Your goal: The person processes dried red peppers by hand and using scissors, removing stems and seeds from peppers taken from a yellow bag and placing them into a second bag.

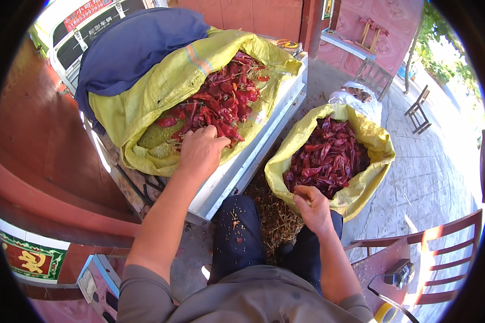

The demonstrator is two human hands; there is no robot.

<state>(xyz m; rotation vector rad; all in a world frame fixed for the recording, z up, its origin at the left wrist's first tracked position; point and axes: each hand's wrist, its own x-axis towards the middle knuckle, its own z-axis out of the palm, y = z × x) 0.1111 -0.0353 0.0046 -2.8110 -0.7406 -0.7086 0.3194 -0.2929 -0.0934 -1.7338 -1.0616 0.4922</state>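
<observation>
Dried red chili peppers (222,101) lie in the mouth of a yellow woven sack (161,89), which rests on its side on a white metal truck or cart bed. My left hand (203,147) reaches to the near edge of these peppers, its fingertips partly hidden; whether it grips one cannot be made out. A second yellow woven sack (374,183) stands upright on the ground, filled with darker dried red chilies (327,155). At its near rim is my right hand (313,206), fingers curled, and I cannot tell if anything is between them.
The white metal bed edge (254,149) runs between the sacks. Blue cloth (137,48) covers the lying sack's back. Stems and debris (277,220) litter the ground between my legs. A white plastic bag (357,103) stands behind the upright sack; a wooden chair (448,242) is at the right.
</observation>
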